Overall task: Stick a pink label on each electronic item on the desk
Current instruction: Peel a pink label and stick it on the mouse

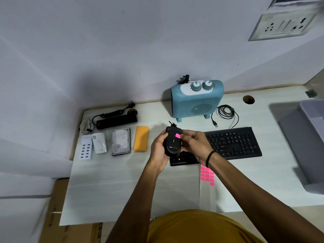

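**Pink label going onto the mouse, held over the counter**

Head view: the left hand (158, 148) wraps its fingers round the black mouse (172, 142), holding it up near the frame's centre, its long axis running toward the top of the frame. The right hand (193, 143) sits just right of it, fingertips pinching or pressing the pink label (177, 135) on the mouse's upper right. The label is small, bright and rectangular. The label sheet (207, 175) lies lower right on the counter (108, 181), beneath the right wrist.
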Tool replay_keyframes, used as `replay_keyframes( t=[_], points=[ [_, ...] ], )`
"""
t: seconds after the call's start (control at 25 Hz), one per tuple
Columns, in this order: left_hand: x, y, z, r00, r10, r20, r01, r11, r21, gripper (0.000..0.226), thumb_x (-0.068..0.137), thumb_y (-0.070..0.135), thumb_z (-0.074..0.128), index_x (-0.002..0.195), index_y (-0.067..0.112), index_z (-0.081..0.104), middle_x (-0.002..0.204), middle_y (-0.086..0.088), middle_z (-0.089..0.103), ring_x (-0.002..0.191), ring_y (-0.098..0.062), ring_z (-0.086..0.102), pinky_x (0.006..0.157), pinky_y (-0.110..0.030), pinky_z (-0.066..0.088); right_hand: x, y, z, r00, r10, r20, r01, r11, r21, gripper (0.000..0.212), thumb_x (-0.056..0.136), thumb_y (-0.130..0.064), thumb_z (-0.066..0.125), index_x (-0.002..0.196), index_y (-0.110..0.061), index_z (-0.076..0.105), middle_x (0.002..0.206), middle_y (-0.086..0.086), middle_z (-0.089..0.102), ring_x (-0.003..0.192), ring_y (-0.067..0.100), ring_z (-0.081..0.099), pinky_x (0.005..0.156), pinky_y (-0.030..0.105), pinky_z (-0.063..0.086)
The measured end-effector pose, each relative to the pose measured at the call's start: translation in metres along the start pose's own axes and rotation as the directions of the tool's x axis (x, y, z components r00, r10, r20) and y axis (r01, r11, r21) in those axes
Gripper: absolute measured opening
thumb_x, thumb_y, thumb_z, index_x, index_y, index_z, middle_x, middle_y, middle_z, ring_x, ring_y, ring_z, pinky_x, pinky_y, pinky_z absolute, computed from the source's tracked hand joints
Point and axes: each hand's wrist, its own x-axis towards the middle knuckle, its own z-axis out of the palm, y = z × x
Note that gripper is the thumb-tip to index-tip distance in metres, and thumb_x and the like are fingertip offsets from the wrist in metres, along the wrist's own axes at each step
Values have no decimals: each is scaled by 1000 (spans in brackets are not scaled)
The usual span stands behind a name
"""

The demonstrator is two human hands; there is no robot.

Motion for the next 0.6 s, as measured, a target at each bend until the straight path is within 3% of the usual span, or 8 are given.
replay_keyframes(
  t=[0.12, 0.24, 0.28, 0.36, 0.4, 0.48, 0.56, 0.6],
  points=[
    [-3, 2, -9, 993, -113, 21, 115, 987, -115, 44, 107, 30, 38, 140, 8, 57, 120, -16, 69, 103, -25, 68, 86, -37, 56, 10, 7, 4, 998, 55, 19, -55, 998, -22, 28, 99, -3, 49, 109, -13, 73, 98, 14, 71, 88, 22, 65, 78, 34, 61],
    [-3, 3, -19, 986, -160, 39, 164, 978, -128, 42, 106, 25, 43, 147, 27, 52, 139, -10, 63, 114, -25, 66, 81, -37, 58, 28, 20, 9, 977, 214, -5, -213, 971, -112, 30, 91, -6, 43, 101, -15, 70, 92, 10, 61, 79, 17, 54, 67, 25, 52],
    [-2, 5, -23, 985, -170, 36, 171, 984, -56, 42, 106, 24, 45, 146, 34, 53, 141, -6, 62, 117, -25, 65, 79, -39, 60, 34, 21, 12, 960, 279, -13, -278, 954, -115, 25, 89, -13, 44, 99, -16, 67, 92, 9, 58, 78, 18, 53, 67, 25, 49],
    [-4, 12, -28, 991, -135, 25, 123, 954, 272, 43, 104, 24, 52, 144, 43, 53, 139, 2, 64, 122, -21, 64, 85, -38, 58, 51, 19, 16, 911, 412, -23, -412, 904, -117, 29, 92, -35, 47, 99, -13, 64, 94, 7, 63, 82, 19, 59, 69, 31, 50],
    [-3, 13, -31, 997, -77, 24, 56, 875, 481, 45, 103, 25, 56, 144, 44, 52, 138, 4, 64, 122, -17, 64, 91, -35, 56, 62, 18, 18, 887, 461, -24, -460, 878, -135, 45, 90, -51, 50, 102, -10, 65, 96, 8, 68, 87, 22, 65, 71, 33, 53],
    [7, 12, -39, 993, 71, 97, -120, 565, 816, 52, 98, 27, 63, 145, 43, 48, 137, 7, 65, 118, -12, 63, 97, -30, 52, 83, 15, 22, 849, 527, 39, -511, 838, -191, 67, 75, -71, 62, 100, -9, 68, 97, 9, 72, 92, 25, 69, 73, 34, 56],
    [22, 10, -46, 981, 125, 147, -176, 269, 947, 59, 91, 32, 67, 144, 44, 43, 125, 2, 70, 108, -21, 68, 90, -38, 58, 106, 16, 32, 821, 561, 106, -534, 820, -203, 55, 74, -63, 70, 95, -11, 68, 95, 8, 71, 89, 25, 68, 74, 32, 54],
    [29, 8, -52, 983, 134, 127, -150, 180, 972, 62, 87, 36, 68, 142, 44, 41, 118, -2, 71, 102, -25, 69, 83, -42, 60, 118, 18, 36, 828, 551, 97, -530, 828, -180, 42, 80, -51, 71, 96, -12, 69, 98, 7, 71, 89, 25, 66, 75, 33, 53]
  ],
)
